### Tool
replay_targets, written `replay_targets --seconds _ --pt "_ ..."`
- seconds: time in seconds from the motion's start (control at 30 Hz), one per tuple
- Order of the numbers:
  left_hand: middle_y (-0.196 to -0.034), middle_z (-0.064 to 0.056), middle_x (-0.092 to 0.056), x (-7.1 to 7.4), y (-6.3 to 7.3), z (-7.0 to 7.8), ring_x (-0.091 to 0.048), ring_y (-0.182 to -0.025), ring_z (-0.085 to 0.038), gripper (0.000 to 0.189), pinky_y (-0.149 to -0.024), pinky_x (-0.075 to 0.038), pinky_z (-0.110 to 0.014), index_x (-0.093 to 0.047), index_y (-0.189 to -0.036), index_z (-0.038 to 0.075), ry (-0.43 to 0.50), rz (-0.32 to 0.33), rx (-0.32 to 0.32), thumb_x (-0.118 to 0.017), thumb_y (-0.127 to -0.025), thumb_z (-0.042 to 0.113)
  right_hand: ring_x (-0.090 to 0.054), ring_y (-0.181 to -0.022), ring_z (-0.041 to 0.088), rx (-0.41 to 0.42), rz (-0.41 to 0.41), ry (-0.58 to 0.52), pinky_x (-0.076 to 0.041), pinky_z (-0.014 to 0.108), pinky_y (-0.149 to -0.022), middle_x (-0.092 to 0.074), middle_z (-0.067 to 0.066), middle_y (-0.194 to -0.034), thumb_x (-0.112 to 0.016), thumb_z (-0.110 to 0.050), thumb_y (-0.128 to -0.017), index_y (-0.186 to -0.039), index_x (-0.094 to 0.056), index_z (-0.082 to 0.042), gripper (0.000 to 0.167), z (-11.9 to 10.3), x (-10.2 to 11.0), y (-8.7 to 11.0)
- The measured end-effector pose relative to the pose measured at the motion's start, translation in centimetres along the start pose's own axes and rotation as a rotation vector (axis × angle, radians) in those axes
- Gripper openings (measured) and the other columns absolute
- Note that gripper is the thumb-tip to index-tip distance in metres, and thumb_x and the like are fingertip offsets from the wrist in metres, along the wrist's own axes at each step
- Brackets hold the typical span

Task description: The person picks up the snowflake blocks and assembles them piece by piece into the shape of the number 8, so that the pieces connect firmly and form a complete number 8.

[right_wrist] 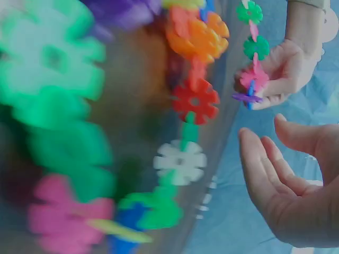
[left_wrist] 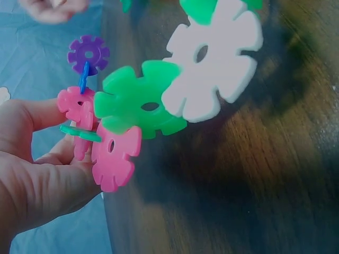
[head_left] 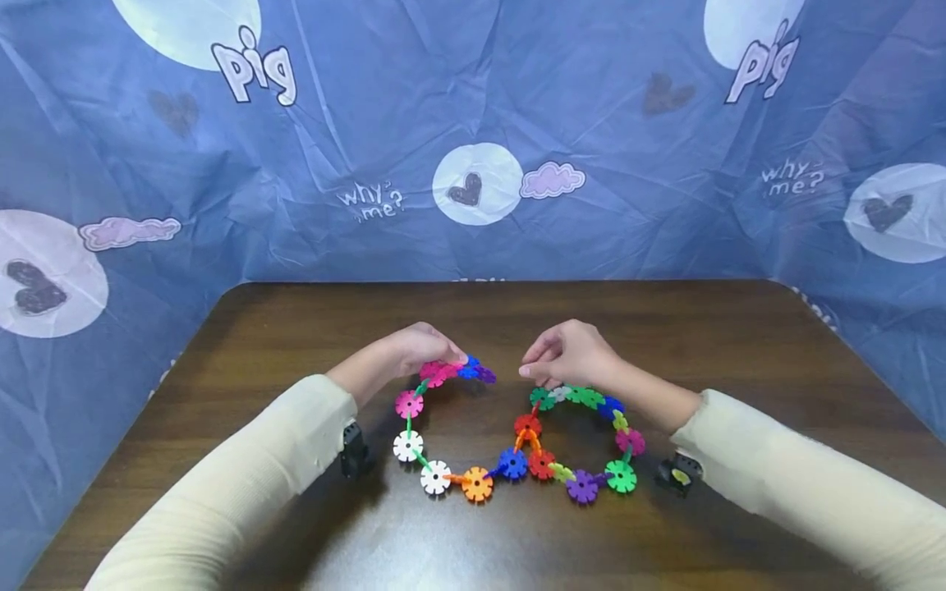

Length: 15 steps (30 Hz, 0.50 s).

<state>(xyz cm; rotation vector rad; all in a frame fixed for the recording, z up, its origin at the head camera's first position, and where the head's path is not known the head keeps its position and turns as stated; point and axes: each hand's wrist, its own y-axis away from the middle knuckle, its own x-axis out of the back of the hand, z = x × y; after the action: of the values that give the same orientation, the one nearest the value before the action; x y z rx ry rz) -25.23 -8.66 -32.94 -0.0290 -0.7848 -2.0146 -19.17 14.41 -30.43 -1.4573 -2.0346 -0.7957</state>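
A chain of colourful notched interlocking plastic discs curves over the table, with a closed ring of discs on its right side. My left hand (head_left: 423, 348) pinches the left part near its far end, at a pink disc (left_wrist: 79, 103). Beyond those fingers the end sticks out to the right, with a blue disc and a purple disc (left_wrist: 88, 55). Just past the ring's far edge, my right hand (head_left: 575, 355) hovers with thumb and fingers apart, holding nothing. Below it lie a white disc (right_wrist: 180, 162) and green discs (head_left: 585, 397). Red discs (head_left: 542, 465) sit where ring and left part meet.
The brown wooden table (head_left: 473, 550) carries the whole chain. Behind it hangs a blue printed cloth (head_left: 473, 98), which also runs along both sides. A small dark wrist camera (head_left: 355, 450) is by the left sleeve, another (head_left: 678, 474) by the right.
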Motion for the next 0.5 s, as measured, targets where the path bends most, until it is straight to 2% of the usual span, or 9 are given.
replay_targets --seconds 0.2,0.37,0.5 --pt "-0.073 0.006 -0.061 0.0 0.2 0.0 -0.055 -0.075 -0.007 0.025 -0.078 -0.048 -0.022 -0.064 -0.111 -0.008 -0.001 -0.003 0.004 -0.061 -0.092 0.008 -0.073 -0.069 0.020 -0.118 -0.050 -0.205 -0.060 0.035 -0.069 -0.075 0.016 -0.082 -0.071 -0.008 -0.085 -0.093 -0.069 0.006 0.016 2.0 -1.2 2.3" --pt "-0.066 0.006 -0.059 -0.3 0.1 0.0 -0.054 -0.066 -0.005 0.025 -0.066 -0.047 -0.017 -0.063 -0.110 -0.010 0.025 -0.010 -0.006 -0.060 -0.091 0.005 -0.067 -0.059 0.010 -0.234 -0.105 -0.299 -0.059 0.029 -0.064 -0.071 0.008 -0.069 -0.071 -0.006 -0.085 -0.091 -0.070 0.010 0.017 3.2 -2.6 3.4" --pt "-0.076 0.004 -0.064 -0.5 0.2 -0.1 -0.055 -0.073 -0.006 0.027 -0.070 -0.048 -0.018 -0.064 -0.113 -0.009 0.001 -0.011 -0.002 -0.060 -0.091 0.005 -0.064 -0.057 0.006 -0.316 -0.195 -0.394 -0.057 0.022 -0.061 -0.067 0.000 -0.065 -0.067 -0.007 -0.089 -0.099 -0.068 0.012 0.022 3.6 -3.1 3.4"
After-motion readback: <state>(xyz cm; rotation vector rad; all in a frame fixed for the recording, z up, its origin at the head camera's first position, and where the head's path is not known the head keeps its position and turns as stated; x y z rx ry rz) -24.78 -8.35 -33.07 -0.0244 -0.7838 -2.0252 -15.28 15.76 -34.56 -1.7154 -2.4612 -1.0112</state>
